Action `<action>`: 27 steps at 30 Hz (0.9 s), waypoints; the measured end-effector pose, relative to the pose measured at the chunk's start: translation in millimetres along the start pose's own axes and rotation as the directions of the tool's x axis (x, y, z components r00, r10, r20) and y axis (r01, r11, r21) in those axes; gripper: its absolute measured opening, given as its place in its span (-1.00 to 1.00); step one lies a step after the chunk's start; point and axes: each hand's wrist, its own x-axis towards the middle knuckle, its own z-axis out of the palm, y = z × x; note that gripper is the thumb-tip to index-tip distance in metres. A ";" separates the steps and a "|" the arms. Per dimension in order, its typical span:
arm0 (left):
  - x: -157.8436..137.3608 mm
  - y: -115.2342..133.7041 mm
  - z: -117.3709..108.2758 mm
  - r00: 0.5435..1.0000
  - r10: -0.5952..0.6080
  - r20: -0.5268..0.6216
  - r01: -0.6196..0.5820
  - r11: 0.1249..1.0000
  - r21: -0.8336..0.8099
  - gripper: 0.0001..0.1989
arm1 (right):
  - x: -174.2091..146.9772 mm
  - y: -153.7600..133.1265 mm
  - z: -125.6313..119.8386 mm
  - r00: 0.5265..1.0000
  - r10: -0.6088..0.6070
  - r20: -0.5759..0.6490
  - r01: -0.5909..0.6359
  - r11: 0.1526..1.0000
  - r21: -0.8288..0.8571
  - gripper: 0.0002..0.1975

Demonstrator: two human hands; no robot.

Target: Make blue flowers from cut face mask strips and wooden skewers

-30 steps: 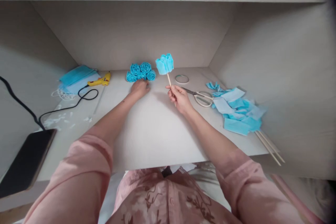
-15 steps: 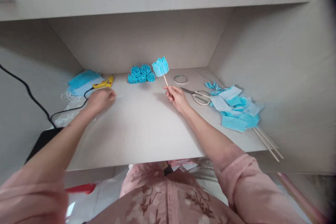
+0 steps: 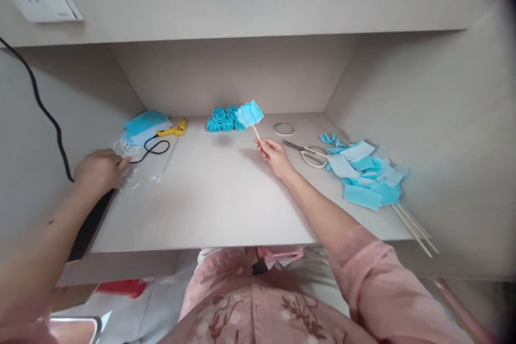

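Observation:
My right hand (image 3: pixel 274 156) is closed round a thin wooden stick (image 3: pixel 257 133), held above the middle of the desk. A light blue flower (image 3: pixel 250 113) of mask fabric sits on the stick's upper end, tilted slightly. Over at the left, my left hand (image 3: pixel 100 171) is closed, its fingertips pinched at the black cord (image 3: pixel 160 148) of the glue gun. The yellow glue gun (image 3: pixel 174 129) lies at the back left, near blue face masks (image 3: pixel 145 123). Behind the held flower, several rolled blue roses (image 3: pixel 220 120) sit together in rows.
Scissors (image 3: pixel 312 156) and a roll of clear tape (image 3: pixel 284 128) lie right of centre. Cut blue and white fabric pieces (image 3: pixel 365 172) are heaped at the right, with wooden sticks (image 3: pixel 415 231) jutting over the front edge. A black case (image 3: pixel 91 228) stands at the left edge.
My left hand has moved left and toward me, from near the glue gun to its cord, which now loops on the desk. My right hand still holds the flower stick, with the flower turned slightly.

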 end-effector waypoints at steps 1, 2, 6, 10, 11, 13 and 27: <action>2.0 8.1 1.1 1.000 0.009 -0.024 -0.009 1.000 0.001 -0.60 | 0.6 0.9 -0.2 1.000 -0.010 -0.004 0.010 1.000 -0.007 -0.51; 4.6 19.1 2.5 0.998 0.025 -0.051 -0.025 1.000 -0.009 -0.61 | 1.3 1.7 -0.4 1.000 -0.016 -0.007 0.015 1.000 -0.014 -0.51; 16.5 92.0 11.3 0.992 0.109 -0.064 -0.125 0.915 -0.385 -0.32 | 3.2 2.5 -1.1 1.000 -0.004 -0.010 0.004 0.999 -0.040 -0.55; 32.2 181.6 29.2 0.955 0.295 -0.020 -0.186 0.548 -0.815 0.12 | 1.1 -1.1 -0.7 1.000 -0.001 -0.020 0.000 0.999 -0.053 -0.61; 37.5 200.7 35.5 0.940 0.337 -0.047 -0.205 0.452 -0.868 0.21 | 0.2 -2.3 -0.3 1.000 0.003 -0.021 -0.004 0.998 -0.057 -0.62; 48.8 232.5 48.2 0.914 0.382 -0.137 -0.261 0.295 -0.919 0.33 | -1.9 -4.5 0.9 1.000 0.014 -0.019 -0.016 0.998 -0.068 -0.64; 56.3 256.0 43.7 0.934 0.314 -0.169 -0.188 0.028 -0.982 -0.07 | 2.9 -0.2 -6.8 0.994 0.021 -0.109 -0.010 0.996 0.094 -0.63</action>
